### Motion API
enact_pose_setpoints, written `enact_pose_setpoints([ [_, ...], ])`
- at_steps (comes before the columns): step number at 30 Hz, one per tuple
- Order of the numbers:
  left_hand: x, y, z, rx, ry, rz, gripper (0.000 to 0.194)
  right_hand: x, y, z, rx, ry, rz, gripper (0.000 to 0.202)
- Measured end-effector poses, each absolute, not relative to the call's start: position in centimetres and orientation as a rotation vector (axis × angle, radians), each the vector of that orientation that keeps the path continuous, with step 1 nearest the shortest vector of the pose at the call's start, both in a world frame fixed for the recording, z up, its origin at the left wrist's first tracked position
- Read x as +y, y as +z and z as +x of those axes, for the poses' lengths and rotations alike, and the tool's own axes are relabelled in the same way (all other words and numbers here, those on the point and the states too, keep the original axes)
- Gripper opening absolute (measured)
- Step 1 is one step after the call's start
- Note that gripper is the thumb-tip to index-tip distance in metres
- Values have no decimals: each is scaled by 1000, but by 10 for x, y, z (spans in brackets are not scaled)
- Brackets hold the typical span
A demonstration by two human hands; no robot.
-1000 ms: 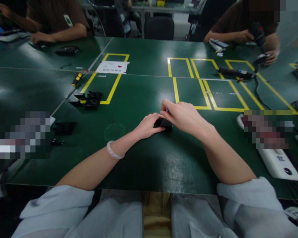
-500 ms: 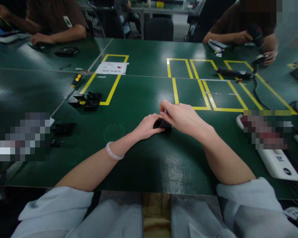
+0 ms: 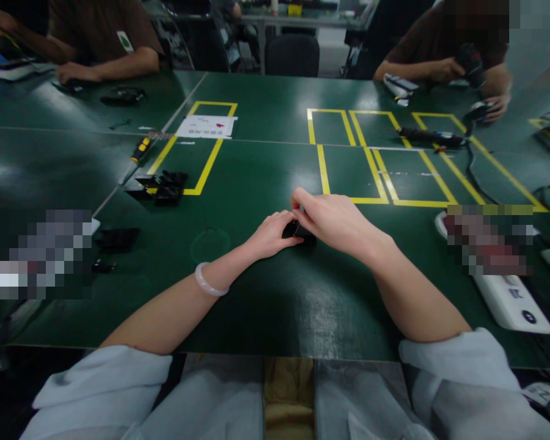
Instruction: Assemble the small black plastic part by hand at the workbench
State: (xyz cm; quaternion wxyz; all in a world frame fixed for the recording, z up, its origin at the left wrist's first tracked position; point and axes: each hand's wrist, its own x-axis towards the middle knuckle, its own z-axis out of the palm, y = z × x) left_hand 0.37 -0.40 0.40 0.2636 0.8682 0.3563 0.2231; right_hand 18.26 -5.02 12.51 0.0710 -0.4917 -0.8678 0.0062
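We find, nearest, on the desk (image 3: 256, 311): L hand (image 3: 270, 235), fingers narrow, holding small blk. part (image 3: 306, 236); R hand (image 3: 334, 217) arched over same, fingertips bunched, grip cannot be confirmed. Step in hand, we judge: close two-handed work on part; next move calls for steady L hold. Beyond, L side: blk. pieces (image 3: 170, 187), then yellow-blk. tool (image 3: 142, 149).

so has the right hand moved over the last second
Yes, slightly: the right hand has shifted a little leftward in the view, judged against the yellow tape.
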Motion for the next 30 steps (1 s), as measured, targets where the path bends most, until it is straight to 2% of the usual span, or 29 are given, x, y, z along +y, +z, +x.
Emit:
enact_pose_setpoints([
  [11, -4, 5, 3, 940, 607, 2327, 43, -52, 127, 179, -2601, -51, -1515, 29],
  [22, -5, 5, 3, 977, 598, 2337, 36, -51, 128, 179, -2598, 29, -1437, 22],
  [30, -6, 3, 2, 954, 594, 2338, 44, -48, 127, 179, -2611, 9, -1474, 32],
])
